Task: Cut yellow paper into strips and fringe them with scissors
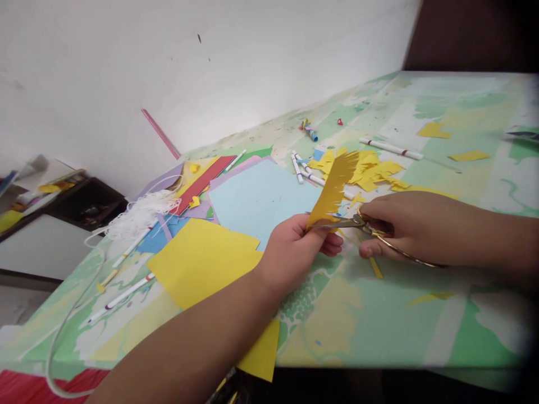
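Observation:
My left hand [295, 249] pinches the lower end of a yellow paper strip [334, 185], which stands up from the fingers with a fringe of cuts along its right edge. My right hand [415, 230] has its thumb and fingers through the gold handles of a pair of scissors [364, 221]. The blades point left and lie across the strip's lower end, close to my left fingers. Behind the strip is a heap of fringed yellow paper pieces [373, 169]. A yellow sheet [202, 261] lies partly under my left forearm.
Light blue paper [261, 193] tops a stack of coloured sheets. Left of it lie a red strip [206, 182] and a tangle of white string [141, 216], whose cord hangs over the table edge. White sticks [391, 148] and yellow scraps [469, 156] are scattered about. A wall [252, 62] borders the table.

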A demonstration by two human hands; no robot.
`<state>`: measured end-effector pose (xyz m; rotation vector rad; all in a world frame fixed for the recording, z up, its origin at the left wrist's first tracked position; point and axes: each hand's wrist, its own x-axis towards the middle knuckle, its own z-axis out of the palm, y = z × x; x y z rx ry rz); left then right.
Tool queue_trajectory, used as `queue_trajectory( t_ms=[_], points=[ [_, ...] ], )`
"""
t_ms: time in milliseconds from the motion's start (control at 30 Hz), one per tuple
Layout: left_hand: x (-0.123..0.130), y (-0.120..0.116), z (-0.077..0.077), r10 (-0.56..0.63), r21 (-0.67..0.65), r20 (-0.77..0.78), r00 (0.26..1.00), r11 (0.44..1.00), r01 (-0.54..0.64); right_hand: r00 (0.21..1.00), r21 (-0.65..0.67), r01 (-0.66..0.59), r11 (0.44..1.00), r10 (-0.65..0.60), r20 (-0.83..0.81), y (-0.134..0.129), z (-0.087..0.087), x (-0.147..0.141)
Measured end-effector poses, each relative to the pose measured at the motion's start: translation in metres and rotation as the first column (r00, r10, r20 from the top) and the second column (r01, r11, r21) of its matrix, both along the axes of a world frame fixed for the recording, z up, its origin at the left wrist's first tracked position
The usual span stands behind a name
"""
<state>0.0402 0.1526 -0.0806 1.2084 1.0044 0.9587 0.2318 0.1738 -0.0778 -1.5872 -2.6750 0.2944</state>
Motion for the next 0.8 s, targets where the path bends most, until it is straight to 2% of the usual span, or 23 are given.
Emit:
queue_trajectory(
  t_ms=[167,500,800],
  points=[
    [-0.0003,0.0006,0.0011,0.034,0.015,-0.041,0.999,0.999,-0.033,1.000,0.010,0.024,1.000,-0.024,0.009,0.0001,-0.0012,-0.0009],
    [-0.0036,0.0029,-0.0007,0.079,-0.003,-0.014,0.997,0.997,-0.079,0.999,-0.023,0.048,0.999,-0.047,0.014,0.0005,0.0022,-0.0014],
    [-0.0017,0.0026,-0.0019,0.038,-0.055,0.150,0.988,0.998,-0.030,0.997,-0.059,0.077,0.995,-0.076,0.015,0.0017,0.0014,-0.0031]
  ],
)
